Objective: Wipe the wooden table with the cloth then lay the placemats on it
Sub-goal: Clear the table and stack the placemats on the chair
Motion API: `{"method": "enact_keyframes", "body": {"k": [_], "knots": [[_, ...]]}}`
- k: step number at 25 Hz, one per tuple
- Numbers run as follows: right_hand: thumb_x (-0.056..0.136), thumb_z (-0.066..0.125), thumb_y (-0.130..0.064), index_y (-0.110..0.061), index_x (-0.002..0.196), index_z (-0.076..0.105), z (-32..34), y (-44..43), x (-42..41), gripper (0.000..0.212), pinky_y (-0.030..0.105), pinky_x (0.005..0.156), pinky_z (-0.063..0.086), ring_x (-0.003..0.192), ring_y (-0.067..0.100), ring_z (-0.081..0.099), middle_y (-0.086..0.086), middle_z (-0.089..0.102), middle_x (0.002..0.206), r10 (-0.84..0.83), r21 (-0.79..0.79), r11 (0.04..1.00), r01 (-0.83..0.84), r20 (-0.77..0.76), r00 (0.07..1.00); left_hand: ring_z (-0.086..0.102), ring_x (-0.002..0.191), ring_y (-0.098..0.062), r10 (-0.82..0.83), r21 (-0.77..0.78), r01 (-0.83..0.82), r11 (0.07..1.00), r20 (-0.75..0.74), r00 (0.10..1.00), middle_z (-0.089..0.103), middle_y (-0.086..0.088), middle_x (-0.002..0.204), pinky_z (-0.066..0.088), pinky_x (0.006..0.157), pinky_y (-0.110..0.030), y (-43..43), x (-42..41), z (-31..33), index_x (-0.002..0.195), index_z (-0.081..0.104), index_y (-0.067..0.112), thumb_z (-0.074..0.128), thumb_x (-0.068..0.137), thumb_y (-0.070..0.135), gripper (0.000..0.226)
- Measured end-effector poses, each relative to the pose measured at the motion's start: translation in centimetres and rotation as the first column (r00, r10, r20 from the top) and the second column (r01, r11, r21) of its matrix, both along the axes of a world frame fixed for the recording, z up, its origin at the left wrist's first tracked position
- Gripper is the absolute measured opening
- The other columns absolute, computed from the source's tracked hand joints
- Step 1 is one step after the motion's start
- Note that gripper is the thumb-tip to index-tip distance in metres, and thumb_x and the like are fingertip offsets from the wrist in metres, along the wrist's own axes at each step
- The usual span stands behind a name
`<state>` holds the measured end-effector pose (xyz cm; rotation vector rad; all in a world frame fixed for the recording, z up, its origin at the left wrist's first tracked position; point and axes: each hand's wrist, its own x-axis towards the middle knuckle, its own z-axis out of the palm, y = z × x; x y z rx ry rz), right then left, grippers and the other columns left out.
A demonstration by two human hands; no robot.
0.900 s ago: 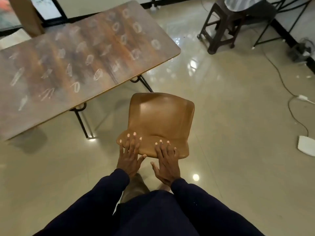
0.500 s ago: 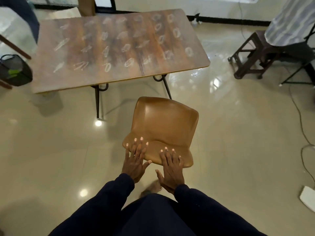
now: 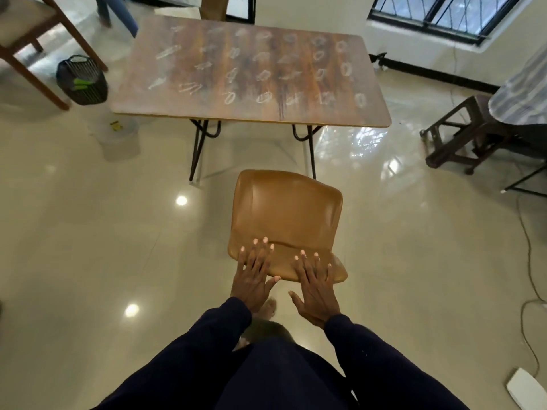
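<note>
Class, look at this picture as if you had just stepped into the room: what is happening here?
A person in dark sleeves stands behind a tan chair, with the left hand and right hand laid flat, fingers spread, on top of its backrest. Ahead stands the wooden table, covered in white chalk-like scribbles, so wiping has not begun. Neither hand holds a cloth, and no placemats lie on the table. A dark basket sits on the floor to the table's left.

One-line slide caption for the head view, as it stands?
Both hands, left and right, flat on a tan chair facing the chalk-marked wooden table.
</note>
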<state>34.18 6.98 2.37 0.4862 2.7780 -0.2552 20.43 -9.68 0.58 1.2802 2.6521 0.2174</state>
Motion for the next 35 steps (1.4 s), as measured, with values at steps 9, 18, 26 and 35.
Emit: {"method": "enact_keyframes", "body": {"k": [9,18,26,35], "knots": [[0.099,0.037,-0.062,-0.022,0.168,0.018,-0.6,2.8,2.3,0.083,0.068,0.125,0.014,0.162,0.039,0.015,0.012,0.014,0.177,0.046,0.011,0.999,-0.046,-0.074,0.996,0.02,0.161,-0.032,0.059,0.048,-0.057,0.997,-0.039,0.997,0.022,-0.014,0.173,0.022,0.128,-0.057,-0.1,1.7,-0.8,0.164,0.03,0.008,0.032,0.108,0.057,0.075],[0.092,0.055,-0.064,-0.017,0.168,0.026,-2.2,6.6,0.8,0.094,0.066,0.122,0.017,0.159,0.039,0.02,0.016,0.019,0.175,0.189,-0.065,0.978,-0.2,-0.139,0.972,0.032,0.157,-0.035,0.103,0.07,-0.1,0.992,-0.04,0.994,0.03,-0.014,0.17,0.029,0.124,-0.059,0.8,1.9,-1.8,0.16,0.041,0.013,0.041,0.105,0.051,0.067],[0.096,0.052,-0.063,-0.017,0.168,0.023,-1.7,16.0,-2.8,0.091,0.068,0.121,0.018,0.16,0.041,0.023,0.018,0.017,0.175,0.423,0.024,0.905,-0.424,-0.145,0.895,0.029,0.158,-0.031,0.286,0.059,-0.284,0.957,-0.02,0.958,0.023,-0.01,0.173,0.019,0.128,-0.052,6.6,4.3,-2.1,0.163,0.035,0.016,0.032,0.109,0.047,0.063],[0.093,0.054,-0.064,-0.02,0.169,0.017,-1.5,22.9,-8.5,0.096,0.067,0.123,0.016,0.16,0.043,0.02,0.017,0.016,0.175,0.557,0.032,0.831,-0.556,-0.039,0.83,0.018,0.161,-0.032,0.473,0.034,-0.473,0.881,0.002,0.881,0.016,-0.01,0.175,0.02,0.127,-0.057,13.5,4.4,-1.8,0.166,0.025,0.016,0.039,0.106,0.051,0.071]]}}
